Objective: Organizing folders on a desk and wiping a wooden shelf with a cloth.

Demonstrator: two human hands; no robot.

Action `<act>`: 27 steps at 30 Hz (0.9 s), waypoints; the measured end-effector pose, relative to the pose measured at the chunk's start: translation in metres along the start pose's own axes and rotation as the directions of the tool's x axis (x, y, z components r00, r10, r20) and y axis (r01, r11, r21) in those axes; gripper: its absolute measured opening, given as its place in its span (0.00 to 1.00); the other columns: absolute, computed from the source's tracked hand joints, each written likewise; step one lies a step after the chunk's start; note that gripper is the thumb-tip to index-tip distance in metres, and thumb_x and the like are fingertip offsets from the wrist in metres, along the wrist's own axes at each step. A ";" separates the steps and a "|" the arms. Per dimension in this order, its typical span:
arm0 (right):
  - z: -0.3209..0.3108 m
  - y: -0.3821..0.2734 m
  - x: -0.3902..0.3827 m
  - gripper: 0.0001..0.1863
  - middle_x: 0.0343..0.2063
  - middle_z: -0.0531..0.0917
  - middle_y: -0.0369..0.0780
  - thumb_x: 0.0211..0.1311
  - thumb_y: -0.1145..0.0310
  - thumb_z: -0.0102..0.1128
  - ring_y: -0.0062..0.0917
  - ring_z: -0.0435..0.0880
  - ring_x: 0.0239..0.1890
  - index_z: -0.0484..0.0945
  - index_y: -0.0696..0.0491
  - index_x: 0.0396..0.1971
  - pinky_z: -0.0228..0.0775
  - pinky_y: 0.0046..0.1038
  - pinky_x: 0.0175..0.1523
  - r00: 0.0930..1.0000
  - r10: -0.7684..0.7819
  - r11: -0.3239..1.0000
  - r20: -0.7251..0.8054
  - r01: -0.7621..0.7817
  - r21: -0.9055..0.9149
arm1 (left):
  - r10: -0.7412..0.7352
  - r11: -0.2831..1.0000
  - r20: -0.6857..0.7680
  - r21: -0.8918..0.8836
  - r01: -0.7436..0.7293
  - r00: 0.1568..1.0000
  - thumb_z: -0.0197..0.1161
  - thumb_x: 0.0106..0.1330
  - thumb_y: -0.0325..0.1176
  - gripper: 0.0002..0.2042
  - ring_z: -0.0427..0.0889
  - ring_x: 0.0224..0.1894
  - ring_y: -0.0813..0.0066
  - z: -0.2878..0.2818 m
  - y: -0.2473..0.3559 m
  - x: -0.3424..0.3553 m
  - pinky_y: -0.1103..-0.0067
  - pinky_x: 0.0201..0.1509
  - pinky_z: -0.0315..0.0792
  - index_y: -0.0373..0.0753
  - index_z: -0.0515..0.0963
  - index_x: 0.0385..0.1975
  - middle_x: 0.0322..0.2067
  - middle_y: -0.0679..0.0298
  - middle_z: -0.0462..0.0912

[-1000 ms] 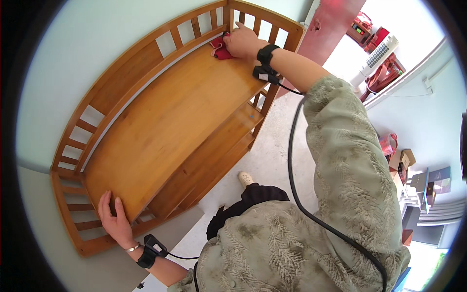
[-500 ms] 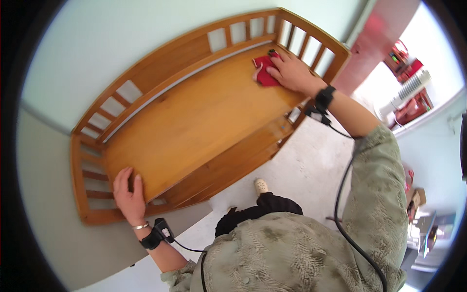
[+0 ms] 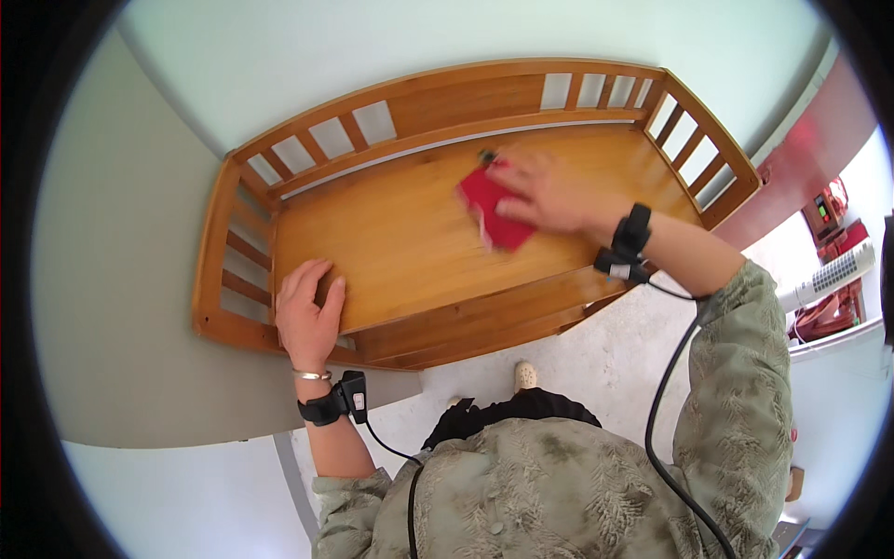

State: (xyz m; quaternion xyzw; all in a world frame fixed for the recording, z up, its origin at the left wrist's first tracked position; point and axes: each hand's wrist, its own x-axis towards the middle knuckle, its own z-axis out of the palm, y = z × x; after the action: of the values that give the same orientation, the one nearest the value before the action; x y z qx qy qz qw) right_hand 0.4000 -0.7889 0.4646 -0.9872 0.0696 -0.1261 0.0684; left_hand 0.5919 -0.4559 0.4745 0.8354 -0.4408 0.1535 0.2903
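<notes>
My right hand (image 3: 542, 194), slightly smeared by motion, presses a red cloth (image 3: 487, 203) onto the wooden seat (image 3: 391, 252) of a bench, around the seat's middle. The cloth has a pale edge and a dark patch at its far end; its part beneath my palm is hidden. At the seat's front left corner lies my left hand (image 3: 309, 315), fingers and thumb apart, with nothing held in it. Both wrists carry black straps with small boxes and cables.
A slatted backrest (image 3: 447, 98) and slatted armrests (image 3: 703, 144) bound the seat against the pale wall. Below the seat front is a lower wooden board (image 3: 466, 331). A white tower-shaped appliance (image 3: 833, 277) stands at the far right, past a reddish door (image 3: 805, 154).
My right hand has slid the red cloth leftward along the seat, from near the right armrest to the middle. My left hand stays at the left corner. The whole view has turned.
</notes>
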 end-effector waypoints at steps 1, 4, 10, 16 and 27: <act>0.005 0.021 0.008 0.34 0.63 0.64 0.50 0.65 0.41 0.44 0.47 0.60 0.65 0.68 0.54 0.60 0.51 0.46 0.68 0.995 0.097 0.992 -0.026 -0.099 -0.078 | -0.011 1.000 -0.005 0.001 0.011 1.000 0.63 0.59 0.38 0.14 0.76 0.50 0.59 -0.001 0.001 0.000 0.70 0.55 0.68 0.39 0.80 0.42 0.46 0.60 0.80; 0.007 0.060 0.023 0.36 0.63 0.64 0.52 0.66 0.41 0.41 0.49 0.60 0.65 0.66 0.55 0.61 0.52 0.46 0.67 0.973 0.230 0.956 -0.007 -0.228 -0.184 | -0.022 1.000 -0.022 0.000 0.022 1.000 0.64 0.58 0.38 0.14 0.76 0.49 0.58 -0.001 0.003 0.002 0.69 0.54 0.69 0.39 0.79 0.42 0.45 0.59 0.80; 0.042 0.047 0.069 0.39 0.61 0.64 0.56 0.67 0.39 0.35 0.53 0.59 0.64 0.62 0.58 0.63 0.52 0.47 0.67 0.940 0.340 0.900 0.023 -0.318 -0.296 | 0.028 0.998 -0.213 -0.045 -0.038 0.977 0.64 0.58 0.35 0.18 0.77 0.48 0.57 -0.003 0.012 0.004 0.71 0.52 0.71 0.37 0.77 0.47 0.45 0.56 0.80; 0.045 -0.052 0.107 0.38 0.63 0.62 0.55 0.67 0.40 0.36 0.48 0.55 0.68 0.61 0.57 0.64 0.45 0.42 0.71 0.985 0.083 0.980 0.149 -0.053 -0.194 | 0.076 0.985 -0.364 -0.119 -0.127 0.928 0.64 0.57 0.31 0.17 0.78 0.46 0.60 0.002 -0.009 -0.006 0.72 0.52 0.71 0.37 0.77 0.47 0.42 0.57 0.81; 0.063 -0.201 0.223 0.36 0.60 0.66 0.55 0.66 0.41 0.40 0.51 0.63 0.62 0.66 0.56 0.61 0.52 0.45 0.67 0.989 -0.009 1.000 0.145 0.011 -0.009 | 0.065 0.945 -0.457 -0.258 -0.202 0.887 0.67 0.53 0.32 0.19 0.77 0.44 0.57 0.005 -0.014 -0.007 0.70 0.49 0.71 0.36 0.78 0.46 0.41 0.56 0.80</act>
State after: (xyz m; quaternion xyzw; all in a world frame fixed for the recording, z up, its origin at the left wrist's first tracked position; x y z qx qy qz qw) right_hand 0.6542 -0.6185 0.4879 -0.9944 0.0600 -0.0539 0.0680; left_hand 0.5999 -0.4485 0.4618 0.6922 -0.4384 0.2908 0.4940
